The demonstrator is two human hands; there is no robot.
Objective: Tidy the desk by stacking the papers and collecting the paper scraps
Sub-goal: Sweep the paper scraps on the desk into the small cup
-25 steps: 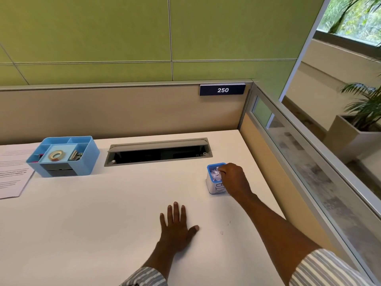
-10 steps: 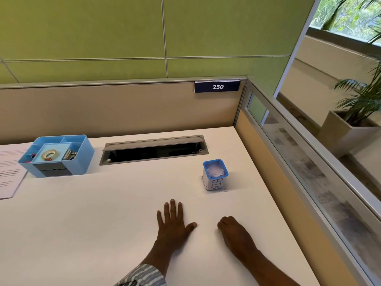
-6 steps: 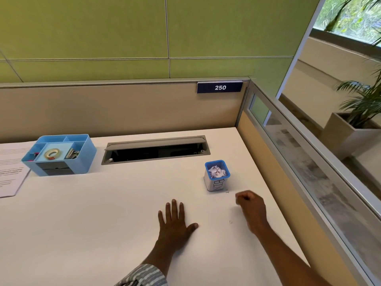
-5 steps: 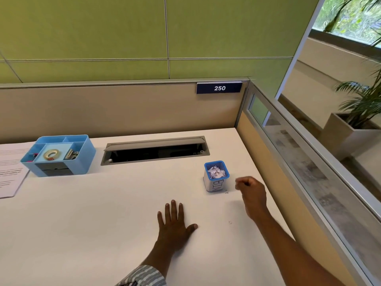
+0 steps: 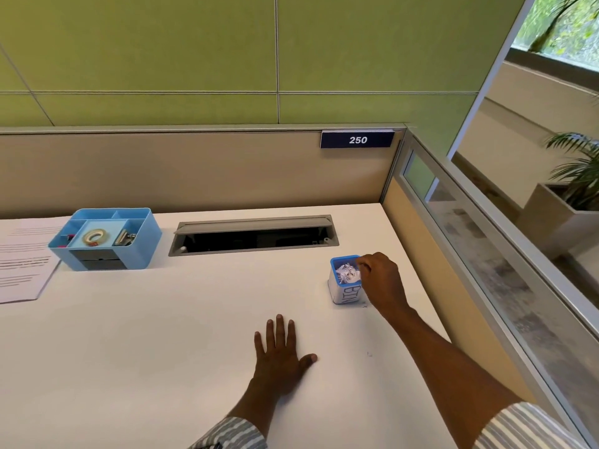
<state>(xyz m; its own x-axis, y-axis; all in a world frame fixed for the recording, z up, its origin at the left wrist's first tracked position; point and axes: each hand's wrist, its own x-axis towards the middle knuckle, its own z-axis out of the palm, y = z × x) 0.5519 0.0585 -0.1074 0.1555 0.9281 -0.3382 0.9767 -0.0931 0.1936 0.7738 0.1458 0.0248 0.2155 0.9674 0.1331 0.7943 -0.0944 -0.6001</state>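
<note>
Crumpled white paper scraps (image 5: 347, 273) are filling the small blue-rimmed white bin (image 5: 346, 280) that is standing on the white worktop (image 5: 162, 335), toward its right side. The right hand (image 5: 381, 280) is hovering over the bin's right rim, fingers curled and pinched together just above the scraps; whether they are gripping a scrap I cannot tell. The left hand (image 5: 280, 354) is lying flat on the worktop, palm down, fingers spread, holding nothing, nearer the person and to the left of the bin, well apart from it. Two tiny specks are lying on the worktop, one just beside the bin's base and one nearer the right forearm. Printed white paper sheets (image 5: 22, 257) are lying at the far left edge, touching a light blue plastic desk organiser (image 5: 107, 241) holding a tape roll.
</note>
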